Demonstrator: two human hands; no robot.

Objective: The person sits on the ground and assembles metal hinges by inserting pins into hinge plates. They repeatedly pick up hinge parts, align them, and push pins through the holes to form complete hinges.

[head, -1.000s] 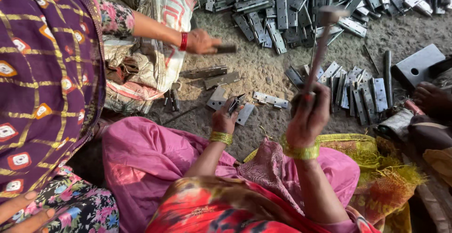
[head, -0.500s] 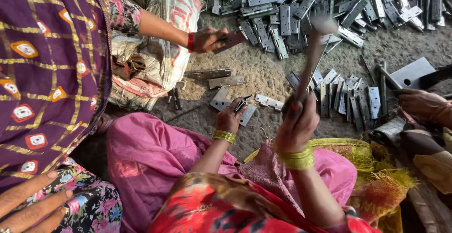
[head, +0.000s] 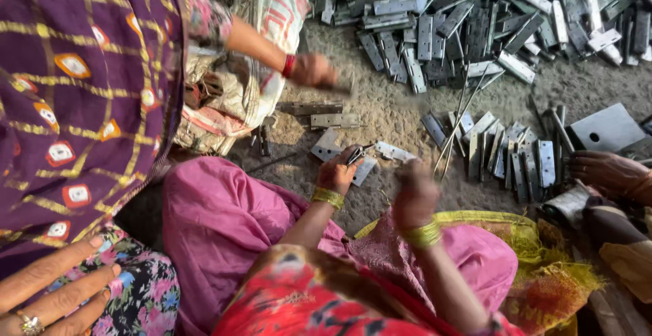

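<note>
Left hand: the left hand (head: 337, 173) was closed in a narrow pinch on a metal hinge (head: 363, 163), pressing it to the ground just past the pink-clad knee (head: 217, 207).
Right hand: the right hand (head: 414, 197) was blurred, fist closed around a thin hammer handle (head: 456, 129); the handle slanted up and away from the hinge, and its head was too smeared to make out.
Hinge: it lay flat on the sandy ground (head: 401, 105), touching the left fingers, with a second loose hinge leaf (head: 326, 144) just beside it.
Sack: a woven sack (head: 244, 78) stood beyond the hinge on the left side, its mouth crumpled; what it held could not be told.
Sorted row: a row of hinge plates (head: 506, 156) stood on edge to the right of the hinge, packed side by side.
Far heap: a big loose pile of hinges (head: 475, 16) lay well beyond the hinge, at the top of the view.
Square plate: a grey square plate with a hole (head: 608, 129) lay past the sorted row.
Others: a co-worker's hand (head: 312, 71) with a red bangle hovered, blurred, between sack and heap; another person's hand (head: 604, 173) rested right of the sorted row; a ringed hand (head: 47, 295) lay at the lower left corner.
</note>
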